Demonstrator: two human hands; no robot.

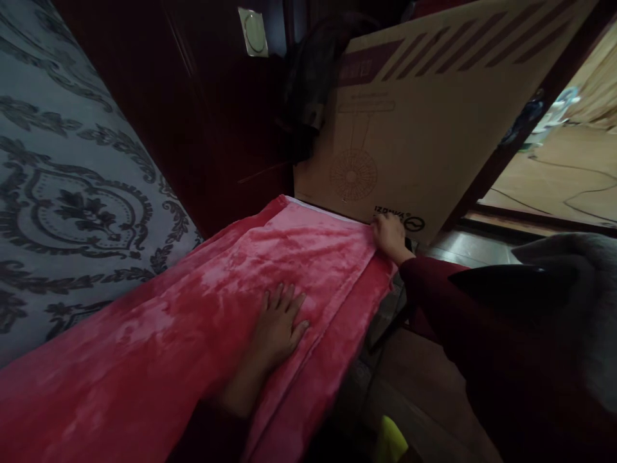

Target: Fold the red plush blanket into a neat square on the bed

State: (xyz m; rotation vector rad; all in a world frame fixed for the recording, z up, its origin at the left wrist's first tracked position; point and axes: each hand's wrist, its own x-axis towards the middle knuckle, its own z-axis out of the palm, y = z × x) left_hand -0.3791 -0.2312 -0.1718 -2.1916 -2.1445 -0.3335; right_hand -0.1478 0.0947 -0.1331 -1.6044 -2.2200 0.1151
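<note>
A red and pink plush cloth (193, 321) covers a long surface running from the lower left toward the middle, with a pale strip along its far edge. My left hand (279, 321) lies flat on the cloth, fingers spread. At the cloth's far right corner, my right hand (389, 236) has its fingers curled over the edge, gripping it. A lengthwise fold or seam runs down the cloth between my two hands. What lies beneath the cloth is hidden.
A large cardboard box (424, 128) printed with a fan drawing stands just beyond the cloth. Patterned wallpaper (81, 212) borders the left side. Dark fabric (308, 83) hangs beside the box. Grey fabric (573, 257) is at right; a doorway shows a floor with cables (573, 170).
</note>
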